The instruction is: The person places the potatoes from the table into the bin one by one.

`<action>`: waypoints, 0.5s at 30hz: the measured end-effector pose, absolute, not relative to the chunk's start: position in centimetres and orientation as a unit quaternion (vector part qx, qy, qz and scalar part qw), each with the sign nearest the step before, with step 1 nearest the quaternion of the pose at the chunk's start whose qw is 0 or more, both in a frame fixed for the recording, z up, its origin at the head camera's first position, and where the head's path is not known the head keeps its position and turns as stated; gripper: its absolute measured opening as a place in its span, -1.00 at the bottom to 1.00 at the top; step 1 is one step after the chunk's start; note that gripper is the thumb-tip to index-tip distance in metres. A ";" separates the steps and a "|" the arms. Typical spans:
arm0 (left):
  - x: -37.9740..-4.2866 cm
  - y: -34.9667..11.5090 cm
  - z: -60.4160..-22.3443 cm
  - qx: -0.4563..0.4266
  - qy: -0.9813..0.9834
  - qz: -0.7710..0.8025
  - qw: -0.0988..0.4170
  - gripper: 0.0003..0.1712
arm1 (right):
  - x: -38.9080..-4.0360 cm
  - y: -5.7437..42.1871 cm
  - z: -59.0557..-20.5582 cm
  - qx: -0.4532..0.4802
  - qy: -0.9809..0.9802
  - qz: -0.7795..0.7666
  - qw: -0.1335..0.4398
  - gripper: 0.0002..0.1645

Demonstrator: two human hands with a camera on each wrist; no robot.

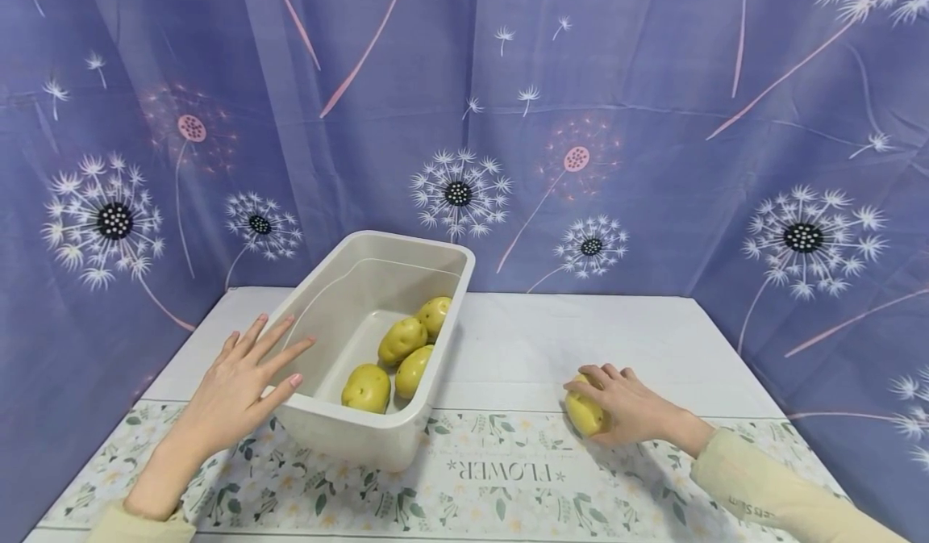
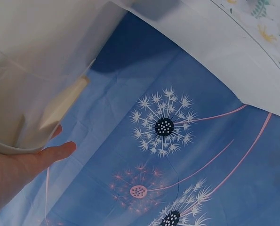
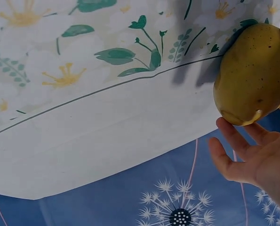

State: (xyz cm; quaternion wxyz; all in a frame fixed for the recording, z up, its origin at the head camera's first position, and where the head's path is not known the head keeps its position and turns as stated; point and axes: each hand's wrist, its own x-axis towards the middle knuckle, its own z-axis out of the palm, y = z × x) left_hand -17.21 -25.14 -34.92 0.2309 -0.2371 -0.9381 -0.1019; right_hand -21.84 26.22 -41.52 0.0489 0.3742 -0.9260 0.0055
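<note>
A yellow potato (image 1: 585,411) is at the right part of the table, with my right hand (image 1: 630,406) curled over it from the right. In the right wrist view the fingers bend around the speckled potato (image 3: 253,75). My left hand (image 1: 234,383) has its fingers spread over the left rim of a light grey plastic bin (image 1: 341,430). In the left wrist view its thumb and fingers lie at the bin's edge. Several yellow potatoes, one at the front (image 1: 366,388) and others along the right wall, lie inside the bin.
A white cloth (image 1: 522,349) with a floral band and the word FLOWER covers the table. Purple-blue curtains (image 1: 377,156) with dandelion prints stand behind and at both sides. The bin's tall walls rise at the left half of the table.
</note>
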 end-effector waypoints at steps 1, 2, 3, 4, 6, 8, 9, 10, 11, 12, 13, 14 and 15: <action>-17.2 -25.1 -34.9 -0.237 -0.938 -0.102 0.232 -0.49 | -21.9 26.2 -41.6 0.376 -0.925 0.003 0.052 -0.10; -17.2 -25.1 -34.9 -0.237 -0.938 -0.102 0.232 -0.49 | -21.9 26.3 -41.6 0.378 -0.924 0.002 0.055 -0.10; -17.2 -25.1 -34.9 -0.237 -0.938 -0.103 0.233 -0.49 | -22.0 26.3 -41.7 0.380 -0.923 0.000 0.058 -0.10; -17.3 -25.1 -35.0 -0.237 -0.938 -0.103 0.233 -0.48 | -22.1 26.3 -41.7 0.381 -0.923 0.000 0.061 -0.11; -17.3 -25.1 -35.0 -0.237 -0.937 -0.103 0.235 -0.49 | -22.2 26.3 -41.7 0.383 -0.922 -0.001 0.062 -0.11; -17.4 -25.2 -35.1 -0.237 -0.937 -0.104 0.236 -0.49 | -22.2 26.3 -41.7 0.383 -0.922 -0.001 0.063 -0.12; -17.4 -25.2 -35.1 -0.238 -0.937 -0.104 0.236 -0.49 | -22.2 26.3 -41.6 0.383 -0.922 0.000 0.063 -0.12; -17.4 -25.2 -35.1 -0.238 -0.937 -0.103 0.236 -0.49 | -22.2 26.2 -41.6 0.382 -0.922 0.000 0.062 -0.12; -17.4 -25.1 -35.1 -0.238 -0.937 -0.103 0.236 -0.49 | -22.2 26.2 -41.5 0.382 -0.922 0.000 0.063 -0.12; -17.4 -25.1 -35.1 -0.238 -0.937 -0.103 0.236 -0.49 | -22.2 26.2 -41.4 0.382 -0.922 0.000 0.064 -0.12; -17.4 -25.1 -35.1 -0.238 -0.937 -0.103 0.235 -0.49 | -22.2 26.2 -41.3 0.381 -0.922 -0.001 0.066 -0.12; -17.4 -25.1 -35.1 -0.238 -0.937 -0.103 0.235 -0.49 | -22.2 26.1 -41.2 0.381 -0.922 -0.001 0.068 -0.12; -17.4 -25.1 -35.1 -0.237 -0.937 -0.102 0.235 -0.49 | -22.2 26.1 -41.2 0.381 -0.922 -0.002 0.070 -0.12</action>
